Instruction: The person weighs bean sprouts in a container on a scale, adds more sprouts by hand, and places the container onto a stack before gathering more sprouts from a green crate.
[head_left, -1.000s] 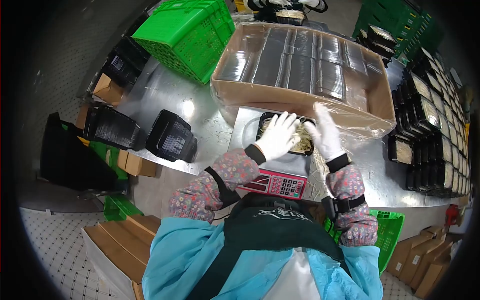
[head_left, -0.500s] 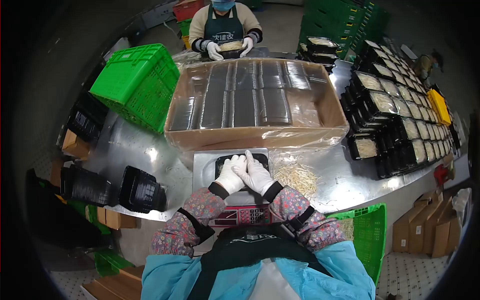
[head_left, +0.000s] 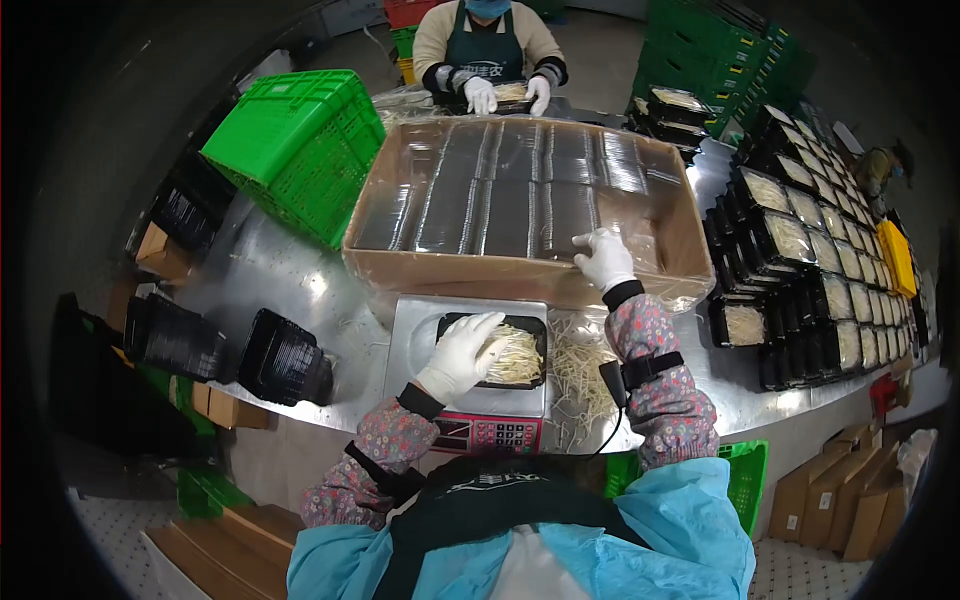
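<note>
My left hand [head_left: 462, 355], in a white glove, lies over the left part of a black plastic tray [head_left: 541, 372], its fingers stretched out against the bean sprouts [head_left: 514, 357] inside. Beneath the tray is a weighing scale [head_left: 412, 330] with a metal top and a red keypad panel. My right hand [head_left: 606, 262], also gloved, reaches over the front edge of a cardboard box [head_left: 480, 272]. Its thumb and fingers are apart at the right end of a stack of clear plastic lids [head_left: 510, 215]. Whether the fingertips touch a lid is hard to see.
Loose sprouts [head_left: 578, 375] lie right of the scale. Stacked empty trays [head_left: 280, 355] stand at left, near a green crate [head_left: 290, 150]. Filled packs [head_left: 785, 240] are piled at right. Across the table, a co-worker's gloved hands [head_left: 510, 95] hold a filled tray.
My right hand has left the tray and moved up and right to the lids in the box. My left hand stays over the tray, where the sprouts now show. The view has shifted slightly.
</note>
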